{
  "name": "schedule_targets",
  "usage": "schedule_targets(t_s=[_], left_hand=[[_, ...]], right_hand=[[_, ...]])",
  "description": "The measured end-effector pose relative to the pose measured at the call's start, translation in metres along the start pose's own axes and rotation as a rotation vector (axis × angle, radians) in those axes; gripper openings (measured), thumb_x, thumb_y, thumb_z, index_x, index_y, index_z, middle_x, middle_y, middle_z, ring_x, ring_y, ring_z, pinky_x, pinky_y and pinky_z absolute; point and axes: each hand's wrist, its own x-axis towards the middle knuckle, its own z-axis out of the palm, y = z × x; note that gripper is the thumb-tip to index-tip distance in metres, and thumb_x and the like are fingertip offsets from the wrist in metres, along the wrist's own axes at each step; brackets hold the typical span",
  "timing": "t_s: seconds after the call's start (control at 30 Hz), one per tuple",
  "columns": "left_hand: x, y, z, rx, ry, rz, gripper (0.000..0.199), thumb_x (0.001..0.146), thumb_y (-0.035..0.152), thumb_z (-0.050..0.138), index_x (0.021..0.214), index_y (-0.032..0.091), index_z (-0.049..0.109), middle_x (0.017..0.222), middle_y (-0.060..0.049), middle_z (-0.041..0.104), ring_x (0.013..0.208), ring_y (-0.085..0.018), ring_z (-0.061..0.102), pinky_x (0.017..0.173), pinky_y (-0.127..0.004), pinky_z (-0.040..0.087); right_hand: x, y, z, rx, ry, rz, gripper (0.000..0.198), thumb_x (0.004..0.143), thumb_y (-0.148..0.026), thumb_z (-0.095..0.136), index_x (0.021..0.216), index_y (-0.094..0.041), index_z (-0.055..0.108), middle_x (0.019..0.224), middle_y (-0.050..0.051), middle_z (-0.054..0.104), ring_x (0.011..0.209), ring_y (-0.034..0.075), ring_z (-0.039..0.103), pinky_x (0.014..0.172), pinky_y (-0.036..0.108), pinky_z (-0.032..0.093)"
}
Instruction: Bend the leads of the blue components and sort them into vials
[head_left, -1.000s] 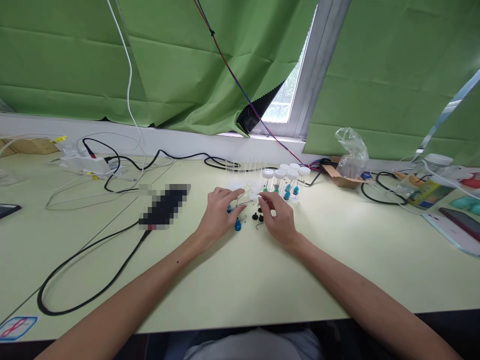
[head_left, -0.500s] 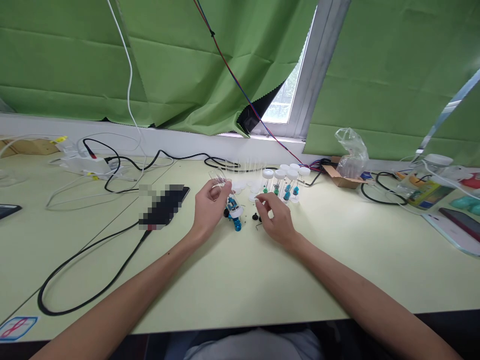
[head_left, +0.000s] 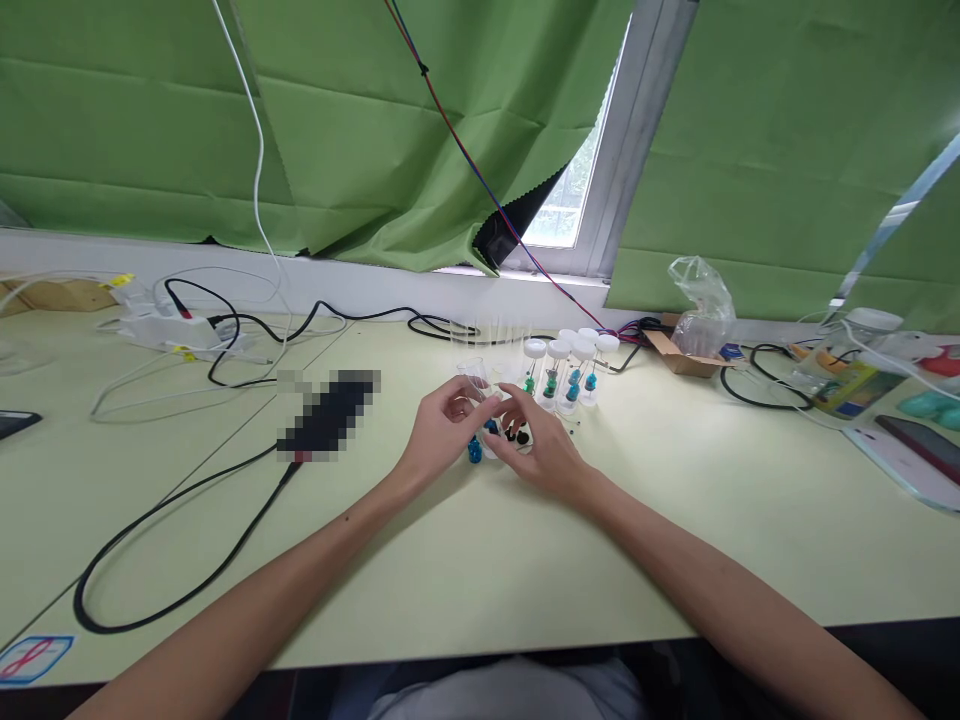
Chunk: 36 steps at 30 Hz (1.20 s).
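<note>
My left hand (head_left: 448,425) is closed round a clear plastic tube (head_left: 472,372), which stands nearly upright with a white base low between my hands. Something blue shows inside the tube near the base. My right hand (head_left: 546,440) curls round the same tube from the right, its thumb low and its fingertips meeting my left fingers. A blue piece (head_left: 475,452) lies on the table just under my left hand. Small black parts (head_left: 519,436) rest beside my right fingers, partly hidden by them.
Several white-capped tubes (head_left: 573,388) with green and blue figures inside stand behind my right hand. More clear tubes (head_left: 491,335) stand behind the held one. A phone (head_left: 330,415) with a black cable lies left. A cardboard box (head_left: 686,357) holding a plastic bag stands at the back right.
My left hand has moved slightly right and turned the tube from tilted to nearly upright. My right hand has come left and closed on the tube.
</note>
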Motion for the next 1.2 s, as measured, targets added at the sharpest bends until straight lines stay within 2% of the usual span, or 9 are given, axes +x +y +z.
schedule_targets(t_s=[0.23, 0.33, 0.53, 0.6, 0.73, 0.87, 0.97, 1.1, 1.2], left_hand=[[-0.004, -0.003, 0.004, 0.097, -0.082, 0.015, 0.032, 0.082, 0.047, 0.069, 0.098, 0.020, 0.066, 0.078, -0.001, 0.062, 0.067, -0.013, 0.056, 0.061, -0.025, 0.047], [-0.005, -0.005, 0.004, 0.126, -0.095, 0.019, 0.035, 0.083, 0.049, 0.066, 0.104, 0.020, 0.067, 0.079, -0.002, 0.063, 0.068, -0.013, 0.056, 0.063, -0.025, 0.047], [-0.001, -0.007, 0.000, 0.093, -0.015, 0.044, 0.047, 0.097, 0.055, 0.037, 0.094, 0.019, 0.067, 0.077, -0.002, 0.061, 0.062, -0.012, 0.051, 0.062, -0.026, 0.045], [0.002, -0.007, -0.002, 0.112, 0.025, 0.041, 0.048, 0.098, 0.055, 0.034, 0.093, 0.019, 0.066, 0.078, -0.003, 0.062, 0.061, -0.012, 0.052, 0.061, -0.027, 0.044], [0.011, -0.007, -0.011, 0.340, 0.078, 0.090, 0.030, 0.090, 0.047, 0.053, 0.097, 0.021, 0.065, 0.083, -0.002, 0.067, 0.064, -0.013, 0.056, 0.064, -0.027, 0.046], [0.026, -0.009, -0.026, 0.629, 0.079, 0.077, 0.024, 0.085, 0.037, 0.054, 0.097, 0.020, 0.067, 0.088, -0.003, 0.071, 0.065, -0.015, 0.060, 0.070, -0.029, 0.049], [0.038, -0.014, -0.038, 0.837, -0.018, 0.012, 0.026, 0.083, 0.035, 0.053, 0.097, 0.020, 0.068, 0.101, -0.005, 0.073, 0.072, -0.018, 0.063, 0.077, -0.033, 0.050], [0.053, -0.016, -0.044, 1.012, -0.203, -0.110, 0.032, 0.084, 0.036, 0.053, 0.108, 0.019, 0.067, 0.116, -0.007, 0.070, 0.094, -0.025, 0.066, 0.088, -0.036, 0.049], [0.066, -0.012, -0.041, 1.077, -0.221, -0.108, 0.029, 0.083, 0.035, 0.055, 0.106, 0.021, 0.066, 0.119, -0.008, 0.069, 0.113, -0.028, 0.060, 0.093, -0.036, 0.047]], right_hand=[[-0.002, 0.004, 0.002, -0.058, -0.046, 0.061, 0.062, 0.089, -0.032, 0.061, 0.144, -0.024, 0.033, 0.098, 0.005, 0.065, 0.077, 0.018, 0.061, 0.068, 0.030, 0.050], [-0.003, 0.004, 0.003, -0.055, -0.055, 0.067, 0.063, 0.088, -0.030, 0.060, 0.144, -0.024, 0.032, 0.098, 0.005, 0.065, 0.075, 0.017, 0.061, 0.067, 0.030, 0.050], [-0.003, 0.004, 0.000, -0.033, -0.082, 0.097, 0.065, 0.088, -0.032, 0.061, 0.145, -0.023, 0.030, 0.097, 0.004, 0.065, 0.072, 0.016, 0.060, 0.066, 0.029, 0.049], [-0.003, 0.005, 0.000, -0.041, -0.082, 0.115, 0.065, 0.088, -0.033, 0.062, 0.144, -0.023, 0.031, 0.097, 0.004, 0.066, 0.071, 0.016, 0.060, 0.066, 0.029, 0.049], [-0.004, 0.007, -0.001, -0.042, -0.070, 0.120, 0.059, 0.087, -0.034, 0.062, 0.139, -0.022, 0.038, 0.098, 0.005, 0.066, 0.073, 0.016, 0.060, 0.066, 0.029, 0.048], [-0.005, 0.006, -0.002, -0.038, -0.094, 0.154, 0.056, 0.086, -0.033, 0.064, 0.136, -0.022, 0.041, 0.096, 0.004, 0.065, 0.068, 0.014, 0.058, 0.063, 0.028, 0.046], [-0.005, 0.003, -0.003, -0.006, -0.124, 0.172, 0.051, 0.086, -0.033, 0.063, 0.131, -0.022, 0.043, 0.096, 0.003, 0.065, 0.063, 0.012, 0.055, 0.061, 0.027, 0.045], [-0.006, 0.003, -0.004, 0.043, -0.153, 0.189, 0.043, 0.086, -0.034, 0.062, 0.123, -0.023, 0.045, 0.095, 0.002, 0.065, 0.057, 0.010, 0.052, 0.059, 0.026, 0.044], [-0.006, 0.004, -0.004, 0.065, -0.156, 0.192, 0.040, 0.085, -0.034, 0.063, 0.118, -0.023, 0.045, 0.093, 0.001, 0.064, 0.055, 0.010, 0.052, 0.057, 0.025, 0.043]])
